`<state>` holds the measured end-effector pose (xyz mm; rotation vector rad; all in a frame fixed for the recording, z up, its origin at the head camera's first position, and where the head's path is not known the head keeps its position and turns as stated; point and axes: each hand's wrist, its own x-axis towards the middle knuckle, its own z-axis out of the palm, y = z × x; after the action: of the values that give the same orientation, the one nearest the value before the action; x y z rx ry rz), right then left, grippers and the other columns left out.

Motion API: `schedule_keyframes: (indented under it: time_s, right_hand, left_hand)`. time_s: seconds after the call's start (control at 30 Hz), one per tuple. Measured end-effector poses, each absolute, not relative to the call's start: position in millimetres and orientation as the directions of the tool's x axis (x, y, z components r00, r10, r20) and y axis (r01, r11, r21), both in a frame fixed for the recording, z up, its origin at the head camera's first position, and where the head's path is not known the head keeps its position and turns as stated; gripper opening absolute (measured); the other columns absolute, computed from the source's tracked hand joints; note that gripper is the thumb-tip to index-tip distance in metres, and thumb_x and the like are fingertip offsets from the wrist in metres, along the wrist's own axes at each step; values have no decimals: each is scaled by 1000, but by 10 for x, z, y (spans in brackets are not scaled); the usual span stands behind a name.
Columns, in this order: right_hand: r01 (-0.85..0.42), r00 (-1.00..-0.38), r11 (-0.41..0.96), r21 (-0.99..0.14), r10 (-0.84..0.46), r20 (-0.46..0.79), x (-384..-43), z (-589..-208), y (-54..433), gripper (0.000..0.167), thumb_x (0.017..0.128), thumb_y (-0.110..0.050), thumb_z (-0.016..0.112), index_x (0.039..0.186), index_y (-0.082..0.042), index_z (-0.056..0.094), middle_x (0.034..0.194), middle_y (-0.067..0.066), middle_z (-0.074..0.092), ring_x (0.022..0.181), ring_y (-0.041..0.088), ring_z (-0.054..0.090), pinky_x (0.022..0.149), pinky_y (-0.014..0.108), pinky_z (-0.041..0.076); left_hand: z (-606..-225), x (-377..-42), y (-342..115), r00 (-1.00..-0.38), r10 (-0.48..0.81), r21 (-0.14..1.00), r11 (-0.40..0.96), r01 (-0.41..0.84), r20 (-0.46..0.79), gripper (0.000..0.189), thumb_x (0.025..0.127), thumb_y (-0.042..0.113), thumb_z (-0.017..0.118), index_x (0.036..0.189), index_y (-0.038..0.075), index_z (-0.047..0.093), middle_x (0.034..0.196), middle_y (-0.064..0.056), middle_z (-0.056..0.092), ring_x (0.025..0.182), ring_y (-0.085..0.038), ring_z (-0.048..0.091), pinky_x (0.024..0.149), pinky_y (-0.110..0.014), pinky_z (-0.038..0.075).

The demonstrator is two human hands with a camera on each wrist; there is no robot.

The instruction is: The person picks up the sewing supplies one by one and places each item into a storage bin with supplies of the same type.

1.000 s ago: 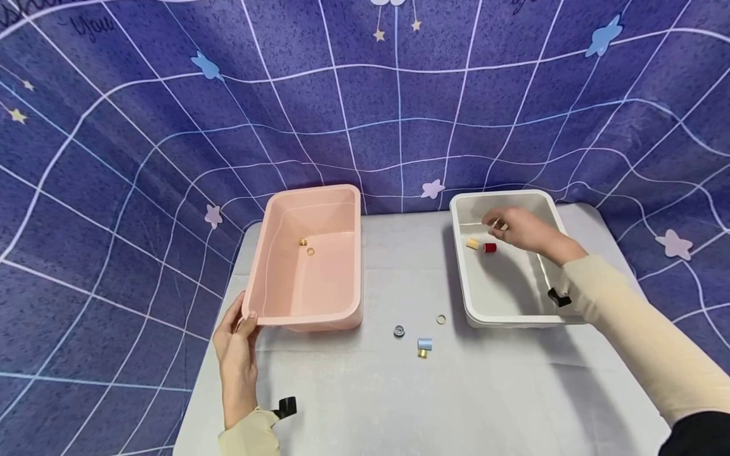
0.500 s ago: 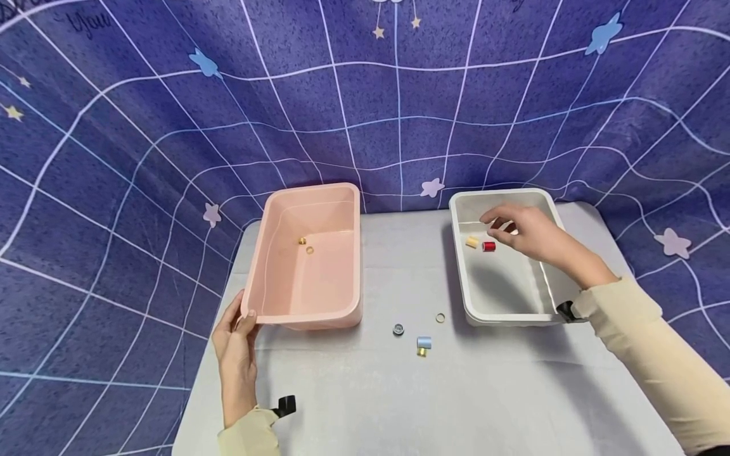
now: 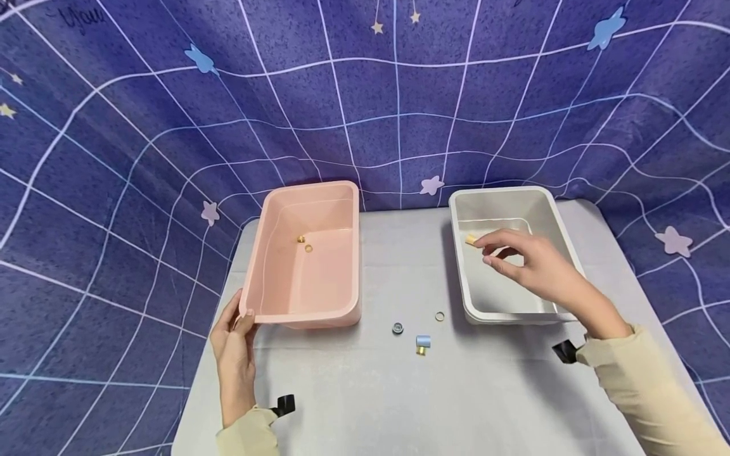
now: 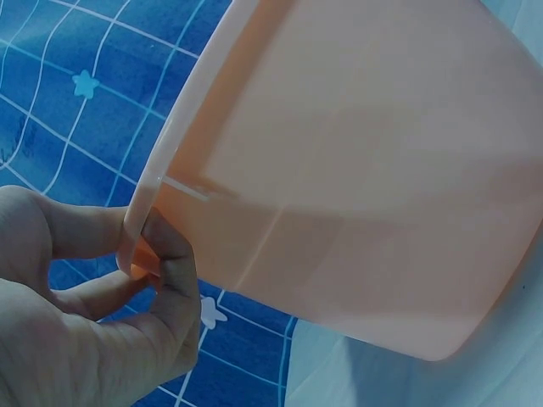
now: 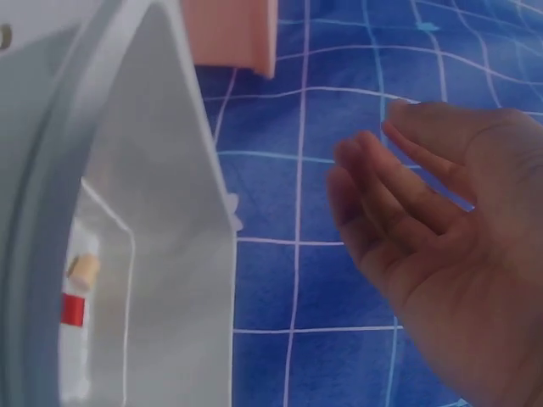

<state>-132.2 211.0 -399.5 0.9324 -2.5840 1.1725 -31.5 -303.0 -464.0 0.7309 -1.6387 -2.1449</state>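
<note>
At the near left corner of the pink plastic bin [image 3: 305,272], my left hand [image 3: 232,354] pinches the rim between thumb and fingers; the left wrist view shows the same hold. My right hand [image 3: 536,263] hovers over the light grey bin [image 3: 467,297], fingers loosely bent, with nothing between them. Inside that bin lie a yellow thread spool [image 3: 470,239] and a red spool [image 5: 73,309], the red one hidden behind the hand in the head view. The pink bin holds a small gold piece [image 3: 301,239] and a gold ring [image 3: 308,248].
Between the bins, on the grey-white tabletop [image 3: 342,392], are a light blue thread spool [image 3: 423,341], a small gold piece [image 3: 421,351] against it, a dark round piece [image 3: 397,328] and a thin ring [image 3: 440,316]. A blue grid-patterned curtain [image 3: 393,139] stands behind.
My right hand has drawn back toward the near side over the grey bin, and the red spool has gone out of sight behind it. The left hand stays on the pink rim.
</note>
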Motion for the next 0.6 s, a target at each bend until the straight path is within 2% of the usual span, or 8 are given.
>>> schedule_keyframes:
  time_s: [0.17,0.4,0.6]
  right_hand:
    - [-614,-787,514,-599,-457,414,-1150,-4079,2061,38,88,4,78,119,-17,73,116,1,76,91,2,70,85,14,55]
    - [-641,-766,482,-598,-451,459,-928,-4238,1972,43,86,6,78,121,-19,73,118,-4,74,111,5,67,97,7,47]
    - [-625,-775,419,-659,-434,459,-761,-4344,1896,44,86,8,78,123,-15,73,121,-2,74,104,8,70,91,13,54]
  left_hand:
    - [-4643,-320,-3028,-807,-558,959,-280,-34,-191,54,101,-9,54,154,2,49,133,-8,54,113,-14,65,82,-16,60]
    - [-4636,-330,-3025,-809,-555,959,-281,-35,-192,54,101,-10,54,154,2,48,133,-8,53,112,-13,64,80,-15,59]
    - [-4640,-326,-3014,-811,-554,960,-278,-36,-191,54,102,-9,53,154,2,48,133,-8,53,114,-15,62,81,-15,59]
